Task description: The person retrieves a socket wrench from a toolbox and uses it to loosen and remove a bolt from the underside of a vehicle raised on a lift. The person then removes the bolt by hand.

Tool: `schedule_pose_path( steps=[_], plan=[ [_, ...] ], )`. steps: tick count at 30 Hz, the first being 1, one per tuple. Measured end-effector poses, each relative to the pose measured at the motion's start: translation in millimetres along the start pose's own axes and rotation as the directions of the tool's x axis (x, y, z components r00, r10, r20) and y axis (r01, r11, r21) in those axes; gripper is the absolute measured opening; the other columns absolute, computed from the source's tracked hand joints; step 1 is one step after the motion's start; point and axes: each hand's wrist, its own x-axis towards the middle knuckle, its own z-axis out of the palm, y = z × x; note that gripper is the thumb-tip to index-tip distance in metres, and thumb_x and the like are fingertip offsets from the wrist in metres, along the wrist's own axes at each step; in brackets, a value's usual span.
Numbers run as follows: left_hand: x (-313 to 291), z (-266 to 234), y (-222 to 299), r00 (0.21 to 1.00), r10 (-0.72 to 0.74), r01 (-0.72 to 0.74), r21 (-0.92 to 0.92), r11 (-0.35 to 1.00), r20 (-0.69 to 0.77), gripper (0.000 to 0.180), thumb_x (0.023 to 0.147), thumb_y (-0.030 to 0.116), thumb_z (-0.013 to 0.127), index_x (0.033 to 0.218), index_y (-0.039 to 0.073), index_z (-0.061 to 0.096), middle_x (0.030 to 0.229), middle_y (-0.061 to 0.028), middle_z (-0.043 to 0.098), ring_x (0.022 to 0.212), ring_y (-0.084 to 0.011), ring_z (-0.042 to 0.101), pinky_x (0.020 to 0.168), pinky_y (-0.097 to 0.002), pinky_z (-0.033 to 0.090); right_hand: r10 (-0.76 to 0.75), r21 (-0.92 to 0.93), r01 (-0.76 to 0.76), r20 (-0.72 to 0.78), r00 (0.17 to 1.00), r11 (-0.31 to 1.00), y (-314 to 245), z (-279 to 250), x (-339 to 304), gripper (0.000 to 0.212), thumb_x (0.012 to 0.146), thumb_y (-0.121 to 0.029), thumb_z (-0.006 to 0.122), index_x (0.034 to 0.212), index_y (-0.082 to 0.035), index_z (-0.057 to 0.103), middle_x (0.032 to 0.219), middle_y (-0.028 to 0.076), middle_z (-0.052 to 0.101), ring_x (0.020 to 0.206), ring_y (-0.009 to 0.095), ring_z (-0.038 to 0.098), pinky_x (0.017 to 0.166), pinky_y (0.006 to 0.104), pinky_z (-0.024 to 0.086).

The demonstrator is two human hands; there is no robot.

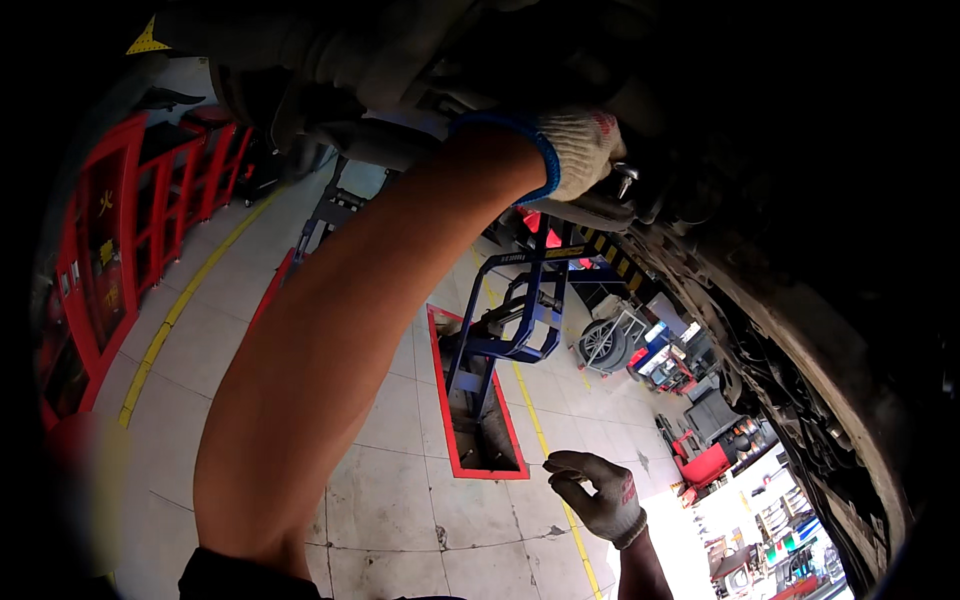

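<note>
Overhead, in the dark underside of a vehicle (400, 60), my left hand (582, 152) is raised in a knitted work glove with a blue cuff. Its fingers are curled closed around a ratchet wrench, whose shiny chrome head (626, 178) sticks out beside the knuckles. The handle is hidden by the glove and shadow, and what the wrench meets is too dark to make out. Lower down, my right hand (598, 496) wears a soiled glove. Its thumb and fingers are curved but apart, with nothing between them, in the air above the tiled floor.
A blue lift frame (515, 345) rises from a red-edged floor pit (487, 474) ahead. Red cabinets (105, 250) line the left wall beside a yellow floor line (185, 310). A wheel (603, 345) and a wheeled rack stand farther off. The vehicle's sill (800, 340) runs down the right.
</note>
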Motion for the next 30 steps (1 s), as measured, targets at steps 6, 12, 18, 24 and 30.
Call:
schedule_pose_path(
  steps=[6, 12, 18, 24, 30],
  plan=[
    [-13, -56, 128, 0.899, -0.404, 0.250, 0.556, 0.792, 0.171, 0.024, 0.100, 0.026, 0.068, 0.111, 0.007, 0.076, 0.102, -0.0120, 0.078, 0.080, -0.0244, 0.075, 0.065, -0.0395, 0.062, -0.065, -0.046, 0.068, 0.059, 0.996, 0.997, 3, 0, 11, 0.035, 0.089, 0.004, 0.073, 0.123, -0.002, 0.067, 0.111, 0.013, 0.076, 0.093, 0.020, 0.076, 0.079, 0.0312, 0.061],
    [-16, -47, 64, 0.982, -0.185, 0.182, 0.532, 0.827, -0.048, 0.027, 0.100, 0.024, 0.063, 0.116, 0.006, 0.075, 0.105, -0.0130, 0.077, 0.094, -0.0236, 0.075, 0.080, -0.0385, 0.063, -0.025, -0.028, 0.025, -0.009, 1.000, 0.999, -4, 3, 8, 0.033, 0.088, 0.003, 0.074, 0.120, -0.001, 0.069, 0.105, 0.013, 0.077, 0.093, 0.021, 0.076, 0.079, 0.0315, 0.061],
    [-6, -18, 69, 0.994, -0.093, 0.080, 0.211, 0.974, 0.051, 0.028, 0.105, 0.025, 0.055, 0.119, 0.009, 0.074, 0.108, -0.0148, 0.077, 0.095, -0.0257, 0.075, 0.083, -0.0444, 0.061, 0.115, -0.021, -0.116, -0.049, 0.992, 0.993, 23, -5, -24, 0.031, 0.089, 0.003, 0.073, 0.119, 0.000, 0.069, 0.107, 0.015, 0.076, 0.095, 0.022, 0.076, 0.082, 0.0325, 0.061],
    [-41, -61, 87, 0.990, -0.131, 0.070, 0.640, 0.765, 0.049, 0.027, 0.104, 0.022, 0.056, 0.121, 0.010, 0.074, 0.118, -0.0150, 0.075, 0.106, -0.0256, 0.073, 0.095, -0.0375, 0.058, 0.011, -0.022, -0.012, -0.023, 1.000, 1.000, 5, 1, -2, 0.030, 0.090, 0.003, 0.072, 0.119, -0.001, 0.069, 0.107, 0.015, 0.076, 0.094, 0.022, 0.076, 0.081, 0.0317, 0.061],
    [-17, -39, 12, 0.997, 0.067, -0.070, 0.106, 0.992, 0.025, 0.029, 0.103, 0.017, 0.056, 0.124, 0.005, 0.071, 0.113, -0.0150, 0.075, 0.101, -0.0251, 0.074, 0.093, -0.0419, 0.060, 0.077, -0.042, -0.081, -0.077, 0.994, 0.996, 20, -9, -27, 0.031, 0.090, 0.001, 0.073, 0.121, 0.000, 0.069, 0.109, 0.014, 0.076, 0.095, 0.021, 0.076, 0.081, 0.0317, 0.060]
  ],
)
